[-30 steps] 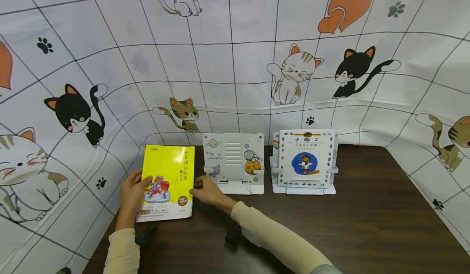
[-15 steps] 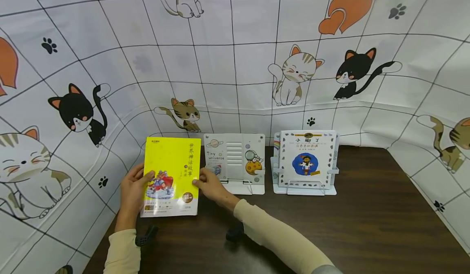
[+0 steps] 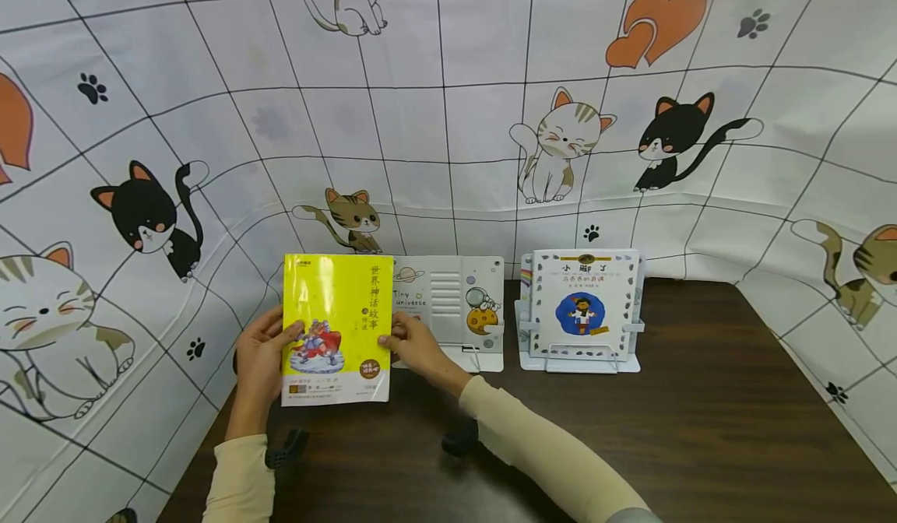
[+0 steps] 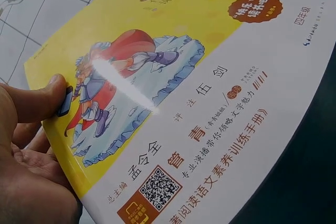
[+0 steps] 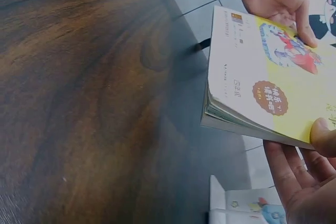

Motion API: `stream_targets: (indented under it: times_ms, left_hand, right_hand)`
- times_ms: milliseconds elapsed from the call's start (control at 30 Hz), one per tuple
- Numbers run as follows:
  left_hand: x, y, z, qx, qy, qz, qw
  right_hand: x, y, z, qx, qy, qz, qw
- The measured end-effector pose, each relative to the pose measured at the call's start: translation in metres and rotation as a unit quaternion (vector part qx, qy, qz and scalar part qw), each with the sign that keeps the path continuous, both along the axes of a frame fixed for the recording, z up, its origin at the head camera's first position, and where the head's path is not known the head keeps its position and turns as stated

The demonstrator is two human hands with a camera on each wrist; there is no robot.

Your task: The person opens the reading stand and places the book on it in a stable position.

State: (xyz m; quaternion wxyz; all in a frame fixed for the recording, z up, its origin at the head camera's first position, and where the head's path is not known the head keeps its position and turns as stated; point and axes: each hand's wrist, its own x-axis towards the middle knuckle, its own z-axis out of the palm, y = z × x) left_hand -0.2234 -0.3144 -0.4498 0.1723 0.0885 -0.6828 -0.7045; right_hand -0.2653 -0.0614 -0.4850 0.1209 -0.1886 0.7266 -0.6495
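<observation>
A yellow and white paperback book [image 3: 335,313] is held up, front cover toward the head camera, over the left part of the table. My left hand [image 3: 262,354] grips its left edge, thumb on the cover and fingers behind. On the opposite edge my right hand [image 3: 420,350] pinches the book, its thumb [image 5: 323,135] on the cover and fingers underneath, as the right wrist view shows. The left wrist view shows the cover's figure in a red cape and a QR code. Just right of the book, partly hidden by it, stands a white book stand [image 3: 448,297] printed "Tiny universe".
Farther right, a second book stand [image 3: 634,352] bears a white picture book [image 3: 585,328] with a blue circle on its cover. The dark wooden table [image 3: 715,398] ends against a cat-printed cloth backdrop [image 3: 476,180]. Dark straps of the wrist cameras hang under both wrists.
Both hands have raised the book from lower left and shifted it right, so it now overlaps the left edge of the Tiny universe stand. It has straightened from its earlier tilt.
</observation>
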Motion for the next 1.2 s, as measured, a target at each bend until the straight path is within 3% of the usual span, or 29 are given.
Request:
stream_targets:
  times_ms: [233,533,900,1200]
  left_hand:
    - [-0.002,0.01,0.006,-0.018,0.02,0.011,0.9996]
    - [-0.007,0.028,0.013,-0.012,0.065,-0.016,0.9977]
    - [-0.022,0.057,0.019,0.007,0.105,-0.057,0.9928]
    - [-0.034,0.079,0.022,0.002,0.111,-0.094,0.9894]
  right_hand:
    - [-0.004,0.011,0.009,0.004,0.014,0.0,1.0]
    - [-0.014,0.038,0.022,0.006,0.039,0.0,0.999]
    - [-0.02,0.074,0.039,0.021,0.051,-0.012,0.998]
    - [-0.023,0.102,0.047,0.021,0.07,-0.029,0.997]
